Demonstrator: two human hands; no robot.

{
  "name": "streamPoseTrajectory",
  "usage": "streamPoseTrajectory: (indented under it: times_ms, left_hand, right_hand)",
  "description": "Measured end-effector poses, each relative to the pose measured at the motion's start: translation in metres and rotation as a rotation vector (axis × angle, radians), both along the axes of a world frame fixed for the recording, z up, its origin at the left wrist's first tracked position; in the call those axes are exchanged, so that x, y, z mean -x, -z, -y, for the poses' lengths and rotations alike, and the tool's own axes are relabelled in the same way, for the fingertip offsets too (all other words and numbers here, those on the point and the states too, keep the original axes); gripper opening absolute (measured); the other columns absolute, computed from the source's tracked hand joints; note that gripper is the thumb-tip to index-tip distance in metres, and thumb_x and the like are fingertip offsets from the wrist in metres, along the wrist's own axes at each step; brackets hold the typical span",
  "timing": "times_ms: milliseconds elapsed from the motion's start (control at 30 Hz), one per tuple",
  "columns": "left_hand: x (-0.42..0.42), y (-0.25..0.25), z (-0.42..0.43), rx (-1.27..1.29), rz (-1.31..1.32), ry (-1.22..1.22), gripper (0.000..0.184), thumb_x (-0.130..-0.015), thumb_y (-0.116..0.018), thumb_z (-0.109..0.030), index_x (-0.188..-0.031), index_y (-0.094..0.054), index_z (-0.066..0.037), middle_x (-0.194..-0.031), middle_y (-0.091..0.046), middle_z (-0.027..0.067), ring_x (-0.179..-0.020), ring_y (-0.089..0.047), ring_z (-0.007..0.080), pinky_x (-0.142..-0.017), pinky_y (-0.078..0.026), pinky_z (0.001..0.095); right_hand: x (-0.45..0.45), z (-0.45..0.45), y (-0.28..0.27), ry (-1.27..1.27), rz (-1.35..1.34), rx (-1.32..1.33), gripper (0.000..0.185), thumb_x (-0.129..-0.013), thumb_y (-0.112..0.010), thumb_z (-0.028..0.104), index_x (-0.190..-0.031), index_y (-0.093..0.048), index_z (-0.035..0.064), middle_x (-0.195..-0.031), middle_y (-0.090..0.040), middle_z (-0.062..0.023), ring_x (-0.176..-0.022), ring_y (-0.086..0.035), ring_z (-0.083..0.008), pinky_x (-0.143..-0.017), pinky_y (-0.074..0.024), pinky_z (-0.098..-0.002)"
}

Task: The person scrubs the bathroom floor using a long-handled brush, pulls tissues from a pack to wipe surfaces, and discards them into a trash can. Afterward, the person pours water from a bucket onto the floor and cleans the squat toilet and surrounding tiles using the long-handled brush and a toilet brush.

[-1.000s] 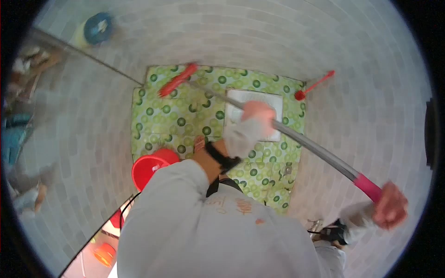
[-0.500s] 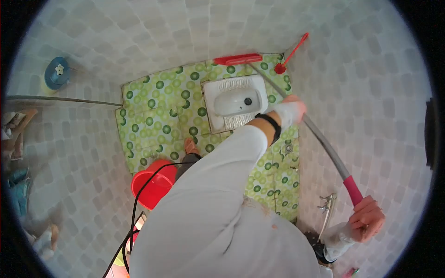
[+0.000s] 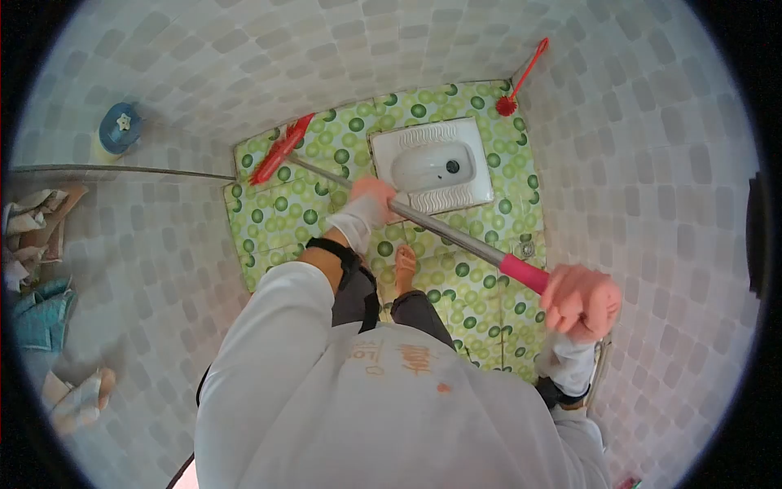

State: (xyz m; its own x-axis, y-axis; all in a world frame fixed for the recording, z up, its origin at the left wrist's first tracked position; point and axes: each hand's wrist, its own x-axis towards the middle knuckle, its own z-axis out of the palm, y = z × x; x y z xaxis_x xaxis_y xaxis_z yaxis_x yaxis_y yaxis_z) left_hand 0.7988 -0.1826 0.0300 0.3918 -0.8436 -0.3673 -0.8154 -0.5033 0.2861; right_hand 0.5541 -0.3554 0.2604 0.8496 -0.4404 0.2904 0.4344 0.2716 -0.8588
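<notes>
A long-handled broom [image 3: 444,228] slants across the view, with a grey pole, a pink grip [image 3: 523,273] and a red head [image 3: 281,151]. Its head rests on the green-dotted floor near the back left corner. My left hand [image 3: 372,200] is wrapped round the middle of the pole, left of and below the squat toilet [image 3: 432,198]. Farther right, my right hand [image 3: 582,301] is closed round the end of the pink grip. Both hands seem to wear pink gloves with pale cuffs, and black bands circle the wrists.
A red toilet brush [image 3: 507,106] leans in the back right corner. The floor drain [image 3: 525,247] lies near the right wall. At left, a blue-topped object [image 3: 120,130] stands beyond a dark edge, with cloths [image 3: 45,314] nearby. My foot [image 3: 405,262] is below the toilet.
The broom head has swept from behind the toilet to the back left corner. Both hands moved left with the pole, the right one also farther forward. The red bucket is now out of sight.
</notes>
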Motion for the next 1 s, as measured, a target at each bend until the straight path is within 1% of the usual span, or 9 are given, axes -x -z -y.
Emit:
streamPoseTrajectory:
  times_ms: [67, 133, 167, 200, 300, 367, 633, 767, 1000]
  left_hand:
    - [0.028, -0.002, 0.013, -0.042, -0.029, -0.015, 0.021, -0.066, -0.068, -0.034, -0.074, -0.069, -0.015, -0.077, -0.065, 0.0110, -0.076, -0.064, 0.0302, -0.064, -0.049, 0.0411]
    - [0.075, 0.000, 0.051, 0.127, -0.033, -0.014, 0.021, -0.057, -0.070, -0.031, -0.071, -0.067, -0.014, -0.068, -0.061, 0.0107, -0.070, -0.061, 0.0327, -0.060, -0.048, 0.0461]
    - [0.097, -0.008, 0.076, 0.211, -0.123, -0.007, 0.018, -0.058, -0.068, -0.027, -0.070, -0.068, -0.015, -0.064, -0.060, 0.0109, -0.067, -0.061, 0.0330, -0.058, -0.048, 0.0470]
    - [0.112, -0.015, 0.097, 0.310, -0.208, -0.030, 0.015, -0.058, -0.066, -0.024, -0.069, -0.068, -0.015, -0.065, -0.060, 0.0112, -0.067, -0.061, 0.0335, -0.059, -0.048, 0.0451]
    - [0.125, -0.051, 0.131, 0.362, -0.276, -0.006, 0.010, -0.060, -0.065, -0.021, -0.067, -0.067, -0.014, -0.068, -0.061, 0.0113, -0.072, -0.061, 0.0336, -0.064, -0.048, 0.0423]
    - [0.127, -0.046, 0.118, 0.509, -0.265, -0.078, 0.009, -0.060, -0.065, -0.019, -0.066, -0.066, -0.013, -0.069, -0.061, 0.0110, -0.074, -0.060, 0.0339, -0.065, -0.047, 0.0431]
    - [0.083, -0.029, -0.051, 0.419, -0.001, -0.535, 0.018, -0.062, -0.068, -0.019, -0.077, -0.064, -0.009, -0.082, -0.061, 0.0141, -0.082, -0.058, 0.0346, -0.072, -0.048, 0.0424]
    - [0.089, -0.017, -0.168, 0.876, 0.183, -0.926, 0.036, -0.064, -0.068, -0.022, -0.094, -0.060, -0.006, -0.095, -0.059, 0.0167, -0.090, -0.057, 0.0351, -0.077, -0.048, 0.0425]
    - [0.252, 0.081, -0.434, 0.039, -0.652, -1.281, 0.048, -0.071, -0.066, -0.033, -0.106, -0.060, -0.001, -0.109, -0.060, 0.0227, -0.105, -0.057, 0.0356, -0.086, -0.047, 0.0425]
  right_hand:
    - [0.043, 0.088, 0.062, -0.748, 0.669, 0.222, 0.029, -0.072, -0.047, 0.004, -0.053, -0.031, 0.0179, -0.047, -0.041, -0.0044, -0.037, -0.035, -0.0159, -0.033, -0.0235, -0.0328]
    - [0.127, 0.073, 0.008, 0.491, -0.212, 0.438, 0.026, -0.070, -0.050, 0.009, -0.054, -0.032, 0.0193, -0.045, -0.035, -0.0012, -0.036, -0.032, -0.0151, -0.034, -0.0219, -0.0325]
    - [0.239, 0.160, 0.010, 0.452, -0.373, 1.094, 0.022, -0.069, -0.050, 0.012, -0.056, -0.033, 0.0169, -0.046, -0.028, 0.0026, -0.035, -0.028, -0.0155, -0.034, -0.0193, -0.0328]
    - [0.126, 0.066, -0.056, 0.853, -0.143, 0.658, 0.028, -0.068, -0.055, 0.010, -0.053, -0.033, 0.0148, -0.043, -0.032, 0.0048, -0.035, -0.030, -0.0131, -0.038, -0.0244, -0.0308]
    - [0.128, 0.056, -0.109, 0.672, -0.086, 0.602, 0.044, -0.081, -0.057, 0.020, -0.045, -0.033, 0.0147, -0.036, -0.039, 0.0053, -0.037, -0.037, -0.0083, -0.051, -0.0327, -0.0243]
    - [0.111, 0.041, -0.121, 0.080, 0.191, 0.152, 0.036, -0.089, -0.048, 0.021, -0.057, -0.035, 0.0136, -0.047, -0.034, -0.0001, -0.043, -0.031, -0.0126, -0.051, -0.0345, -0.0290]
    - [0.034, -0.018, -0.057, -0.002, 0.298, 0.736, 0.029, -0.091, -0.042, 0.021, -0.064, -0.041, 0.0090, -0.045, -0.036, 0.0012, -0.041, -0.037, -0.0119, -0.046, -0.0310, -0.0191]
    - [0.045, -0.066, -0.051, 0.124, 0.156, 0.411, 0.029, -0.089, -0.045, 0.018, -0.062, -0.037, 0.0093, -0.047, -0.038, -0.0002, -0.042, -0.035, -0.0129, -0.049, -0.0351, -0.0244]
    - [0.085, -0.164, -0.154, -0.437, 0.235, 0.231, 0.039, -0.092, -0.042, 0.023, -0.058, -0.041, 0.0051, -0.045, -0.038, -0.0070, -0.050, -0.041, -0.0188, -0.072, -0.0411, -0.0376]
